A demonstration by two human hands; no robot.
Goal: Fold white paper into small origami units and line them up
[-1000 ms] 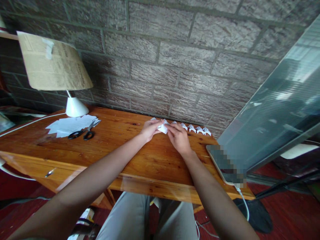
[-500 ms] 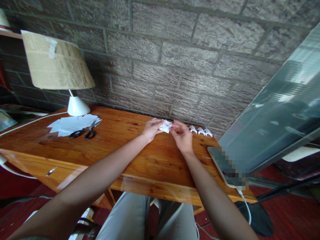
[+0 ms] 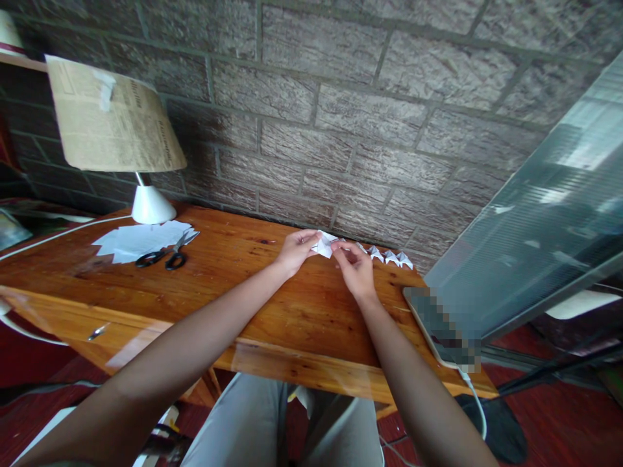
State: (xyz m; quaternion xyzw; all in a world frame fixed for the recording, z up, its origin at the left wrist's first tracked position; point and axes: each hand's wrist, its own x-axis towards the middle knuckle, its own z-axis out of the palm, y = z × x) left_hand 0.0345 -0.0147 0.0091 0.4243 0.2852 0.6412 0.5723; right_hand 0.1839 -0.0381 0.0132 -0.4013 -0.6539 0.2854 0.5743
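A small piece of folded white paper (image 3: 324,244) is held between my two hands above the back of the wooden desk. My left hand (image 3: 296,251) pinches its left edge, thumb on top. On the other side, the fingertips of my right hand (image 3: 356,266) are closed on its right edge. Several folded white paper pieces (image 3: 390,257) stand in a row along the wall, just beyond my right hand, which hides part of the row.
To the left, black-handled scissors (image 3: 168,257) lie on a pile of white paper sheets (image 3: 139,241). A lamp (image 3: 152,204) with a newsprint shade stands behind them. A tablet-like device (image 3: 435,324) with a white cable lies at the desk's right end, near a translucent panel (image 3: 530,194).
The fingers of my right hand have curled in closer on the folded paper, and the paper is turned slightly. My left hand stays in nearly the same place.
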